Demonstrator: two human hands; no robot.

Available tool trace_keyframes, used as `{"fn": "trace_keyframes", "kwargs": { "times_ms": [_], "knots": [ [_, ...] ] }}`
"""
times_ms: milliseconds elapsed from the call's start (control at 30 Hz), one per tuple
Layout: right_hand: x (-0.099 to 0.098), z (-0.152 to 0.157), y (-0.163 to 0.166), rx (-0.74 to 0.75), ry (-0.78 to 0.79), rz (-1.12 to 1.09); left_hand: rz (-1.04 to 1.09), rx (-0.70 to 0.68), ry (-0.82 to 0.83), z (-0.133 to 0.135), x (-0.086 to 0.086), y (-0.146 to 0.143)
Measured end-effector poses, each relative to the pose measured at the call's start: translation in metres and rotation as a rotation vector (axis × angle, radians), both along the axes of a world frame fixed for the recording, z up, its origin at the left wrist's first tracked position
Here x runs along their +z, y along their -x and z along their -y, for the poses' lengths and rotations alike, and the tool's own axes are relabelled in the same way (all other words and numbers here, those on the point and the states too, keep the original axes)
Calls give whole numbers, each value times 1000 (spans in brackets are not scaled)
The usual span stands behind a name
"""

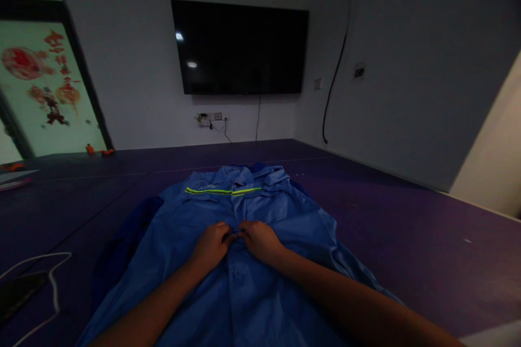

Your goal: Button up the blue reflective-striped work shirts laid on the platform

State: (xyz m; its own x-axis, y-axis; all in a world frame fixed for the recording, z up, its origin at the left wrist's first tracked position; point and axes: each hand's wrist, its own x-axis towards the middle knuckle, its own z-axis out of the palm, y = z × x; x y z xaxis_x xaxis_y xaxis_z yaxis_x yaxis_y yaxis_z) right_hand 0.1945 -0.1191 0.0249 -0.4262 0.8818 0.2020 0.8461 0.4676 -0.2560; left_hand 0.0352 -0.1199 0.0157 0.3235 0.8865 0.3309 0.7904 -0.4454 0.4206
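A blue work jacket (187, 227) with a yellow-green stripe across the chest lies spread on the purple floor, its collar at the far end. My left hand (214, 244) and my right hand (260, 239) meet over the middle of its front placket. The fingers of both are closed in a pinch on the jacket's front, fingertips almost touching. Whatever lies right between the fingertips is too dark and small to make out. Below my hands, a button (237, 274) shows on the placket.
A white cable (55, 282) and a dark flat object (20, 295) lie on the floor at the left. Small orange objects (106, 152) are near the door. A television (244, 49) hangs on the far wall, with a black cable (336, 73) to its right.
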Motion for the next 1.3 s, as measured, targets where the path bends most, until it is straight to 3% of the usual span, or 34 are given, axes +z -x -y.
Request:
{"fn": "trace_keyframes", "kwargs": {
  "times_ms": [1067,1300],
  "knots": [
    [4,5,1,1,-19,52,14,-19,-22,0,0,1],
    [5,4,1,-24,-19,107,-114,55,-28,3,3,1]
  ]
}}
